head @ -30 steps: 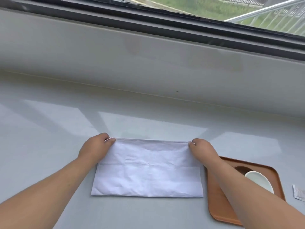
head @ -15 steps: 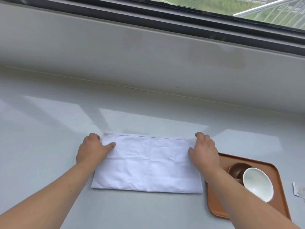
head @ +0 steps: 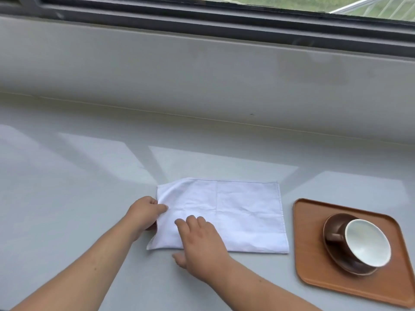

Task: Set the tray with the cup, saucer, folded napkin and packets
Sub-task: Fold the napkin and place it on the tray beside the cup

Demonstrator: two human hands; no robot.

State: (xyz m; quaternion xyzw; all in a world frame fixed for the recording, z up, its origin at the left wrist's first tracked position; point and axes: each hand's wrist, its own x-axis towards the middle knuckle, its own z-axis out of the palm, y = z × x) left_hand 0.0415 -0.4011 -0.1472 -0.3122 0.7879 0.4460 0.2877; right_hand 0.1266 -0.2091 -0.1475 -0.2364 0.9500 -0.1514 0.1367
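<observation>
A white cloth napkin (head: 242,212), folded into a wide rectangle, lies flat on the grey counter. My left hand (head: 143,213) pinches its left edge between thumb and fingers. My right hand (head: 202,243) rests palm down on the napkin's lower left part, fingers spread. To the right sits a brown wooden tray (head: 312,243) carrying a brown saucer (head: 330,250) with a brown cup (head: 366,241), white inside, its handle pointing left. No packets are in view.
The grey counter (head: 78,187) runs back to a low grey wall (head: 202,75) under a dark window frame (head: 224,21). The tray's right corner sits close to the frame's right edge.
Both hands left the napkin's far corners. My left hand slid down to the left edge and took hold of it; my right hand crossed over to the lower left part.
</observation>
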